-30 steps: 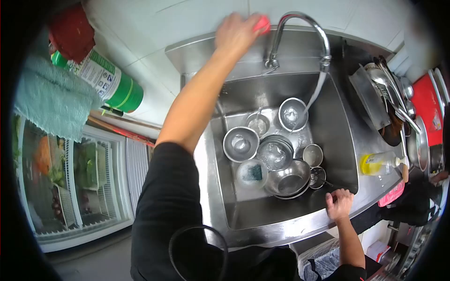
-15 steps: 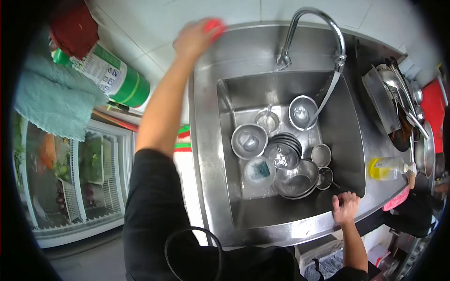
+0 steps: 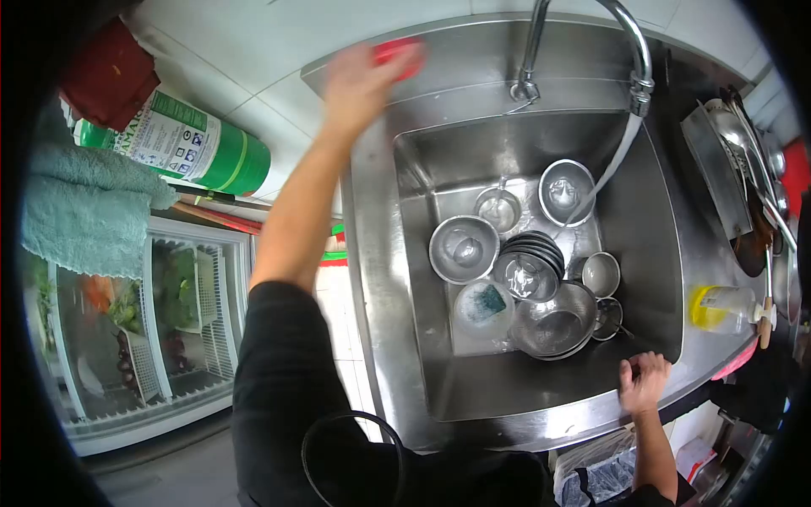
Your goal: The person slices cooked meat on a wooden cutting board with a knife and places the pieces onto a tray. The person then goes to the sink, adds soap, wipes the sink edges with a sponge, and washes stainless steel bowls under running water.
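Note:
My left hand [image 3: 363, 84], blurred by motion, grips a red cloth or sponge [image 3: 397, 57] against the steel backsplash at the sink's back left. On the sink's front right rim rests my right hand [image 3: 644, 382], fingers apart and holding nothing. Water runs from the curved faucet [image 3: 641, 52] into a metal bowl [image 3: 567, 193]. Around it in the sink [image 3: 541, 393] lie another bowl [image 3: 464, 248], stacked dark-rimmed dishes [image 3: 532, 266], a wide metal bowl [image 3: 554, 321], small cups [image 3: 601, 274] and a soapy bowl [image 3: 463, 322] with a green scouring pad [image 3: 487, 302].
A bottle with yellow liquid [image 3: 720, 308] stands on the right counter, near pans and ladles [image 3: 735, 135]. At the left are a green canister [image 3: 198, 148], a teal towel [image 3: 89, 220] and a glass-topped cooler [image 3: 144, 338] with vegetables. A lined bin [image 3: 608, 473] sits below.
My left hand has moved left along the backsplash with the red item, then slightly down and right. My right hand stays on the rim. The camera view has shifted.

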A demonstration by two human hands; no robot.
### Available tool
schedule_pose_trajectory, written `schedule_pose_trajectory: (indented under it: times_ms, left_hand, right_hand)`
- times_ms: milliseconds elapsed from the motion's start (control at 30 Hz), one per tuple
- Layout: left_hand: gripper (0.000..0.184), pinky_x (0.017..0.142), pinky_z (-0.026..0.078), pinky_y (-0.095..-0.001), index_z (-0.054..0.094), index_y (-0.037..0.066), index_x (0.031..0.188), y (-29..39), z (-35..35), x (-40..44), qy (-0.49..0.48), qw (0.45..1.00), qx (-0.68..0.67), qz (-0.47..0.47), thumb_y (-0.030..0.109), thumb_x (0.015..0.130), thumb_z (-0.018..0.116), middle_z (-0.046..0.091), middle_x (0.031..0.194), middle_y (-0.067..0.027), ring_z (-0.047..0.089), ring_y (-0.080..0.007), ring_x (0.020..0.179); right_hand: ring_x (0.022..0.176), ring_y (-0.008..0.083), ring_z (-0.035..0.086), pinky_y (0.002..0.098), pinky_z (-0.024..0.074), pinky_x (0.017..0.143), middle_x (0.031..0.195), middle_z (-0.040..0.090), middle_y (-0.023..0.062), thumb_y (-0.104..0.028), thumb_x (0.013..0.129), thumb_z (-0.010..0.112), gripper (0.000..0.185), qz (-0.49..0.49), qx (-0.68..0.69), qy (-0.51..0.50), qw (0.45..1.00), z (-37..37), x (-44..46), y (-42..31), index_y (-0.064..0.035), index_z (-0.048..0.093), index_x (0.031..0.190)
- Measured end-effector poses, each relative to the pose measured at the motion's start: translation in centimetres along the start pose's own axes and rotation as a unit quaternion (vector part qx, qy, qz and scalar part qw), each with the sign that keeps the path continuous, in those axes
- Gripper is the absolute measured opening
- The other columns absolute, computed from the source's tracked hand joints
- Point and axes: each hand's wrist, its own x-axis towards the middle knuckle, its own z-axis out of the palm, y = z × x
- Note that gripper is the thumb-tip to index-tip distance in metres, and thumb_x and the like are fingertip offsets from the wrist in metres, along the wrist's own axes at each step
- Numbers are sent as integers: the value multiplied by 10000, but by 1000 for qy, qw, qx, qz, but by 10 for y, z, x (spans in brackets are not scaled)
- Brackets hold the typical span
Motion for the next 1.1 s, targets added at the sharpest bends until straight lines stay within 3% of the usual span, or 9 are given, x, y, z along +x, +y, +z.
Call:
schedule_pose_trajectory:
  times_ms: [67, 233, 367, 433, 567, 700, 800, 867, 1100]
  left_hand:
    - [474, 736, 474, -470, 616, 381, 1286, 34, 17, 28, -45, 994, 71, 64, 210, 845, 626, 572, 928, -104, 582, -301, 861]
    - [416, 673, 481, -449, 631, 414, 1221, -33, -6, -100, -158, 978, 119, -63, 208, 861, 613, 549, 845, -77, 598, -288, 810]
    - [436, 683, 481, -486, 629, 390, 1242, 10, -8, 33, -52, 999, 1, 9, 181, 861, 604, 593, 899, -97, 610, -301, 817]
    - [425, 784, 468, -488, 630, 398, 1236, 70, 8, 86, -56, 987, -114, -102, 184, 871, 601, 599, 1018, -97, 589, -297, 991]
    - [425, 743, 469, -460, 607, 406, 1285, 84, 68, 32, -27, 997, 12, 66, 294, 879, 664, 563, 994, -97, 570, -310, 947]
    - [411, 744, 483, -440, 630, 328, 1276, 71, 25, -12, -180, 977, 11, -117, 406, 876, 682, 580, 941, -110, 575, -309, 863]
    - [465, 785, 485, -451, 650, 294, 1244, 92, 17, 15, -159, 973, -131, -104, 426, 806, 735, 571, 899, -99, 574, -308, 892]
    - [444, 778, 487, -459, 662, 230, 1181, 142, 22, 64, -18, 981, -189, -50, 410, 787, 760, 594, 919, -116, 583, -321, 880]
    - [403, 789, 495, -465, 650, 174, 1130, 168, 66, 80, -28, 983, -170, -66, 400, 814, 757, 602, 981, -139, 590, -353, 905]
  right_hand:
    - [750, 296, 521, 431, 356, 761, 707, 552, 73, -401, 844, 616, 334, -6, -1, 3, 1000, 1, -4, 0, -103, 583, 696]
    - [748, 289, 518, 426, 354, 759, 704, 553, 68, -406, 837, 626, 340, -4, 2, 7, 1000, 0, 0, 0, -101, 584, 694]
    - [747, 292, 520, 422, 358, 767, 716, 560, 69, -403, 839, 629, 342, -9, 2, 3, 1000, -1, 2, -5, -94, 592, 697]
    - [744, 296, 521, 422, 360, 768, 717, 560, 71, -393, 837, 635, 334, -4, 2, 3, 1000, -1, -1, -4, -95, 591, 694]
    - [748, 302, 525, 425, 364, 771, 723, 566, 77, -372, 827, 651, 313, -1, 11, 19, 1000, -1, -2, 0, -94, 595, 696]
    - [763, 306, 537, 426, 369, 768, 730, 577, 84, -370, 809, 668, 301, 3, 25, 26, 999, -6, 0, -1, -100, 598, 696]
    - [746, 288, 529, 421, 364, 759, 707, 568, 72, -350, 794, 678, 282, 9, 21, 26, 999, -6, 0, -1, -101, 598, 690]
    - [741, 280, 526, 419, 361, 758, 699, 565, 65, -338, 792, 680, 274, 7, 15, 21, 1000, -9, -3, 1, -99, 598, 688]
    - [744, 309, 532, 431, 372, 747, 715, 566, 98, -384, 786, 681, 335, 6, 35, 36, 999, -4, -2, 3, -82, 589, 674]
